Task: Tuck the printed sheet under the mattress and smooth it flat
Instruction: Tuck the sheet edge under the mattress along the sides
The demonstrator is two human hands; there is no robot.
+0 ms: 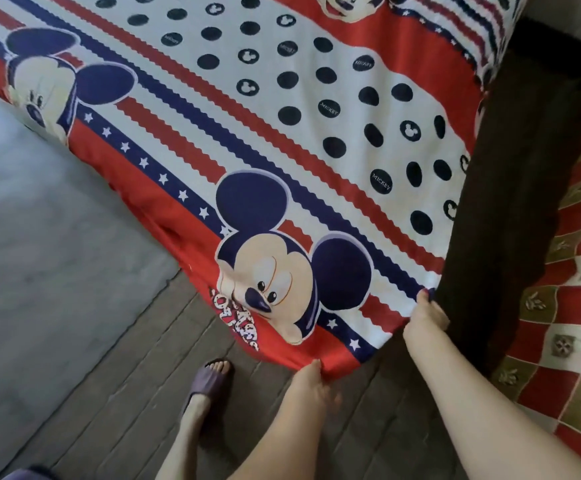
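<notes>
Printed sheet covers the bed from the top of the view down to the near corner. Pattern: red and white wavy stripes, navy bands with white stars, dark dots on white, large cartoon mouse heads. The near red hem hangs loose over the bed's edge above the wooden floor, with a few creases at the corner.

Left hand: below the hanging corner, fingers curled up into the red hem, pinching the fabric from underneath. Fingertips partly hidden by cloth.

Right hand: at the sheet's right edge, where the cloth meets a dark strip running alongside the bed. Fingers hooked over the hem, gripping it; the tips go out of sight into the dark gap. Cannot tell whether that strip is mattress side or frame.

Beyond the strip, on the right, a red, white and olive checked cloth with small leaf motifs.

On the floor near the left forearm, one foot in a purple slipper. Left of the bed, a grey surface.
</notes>
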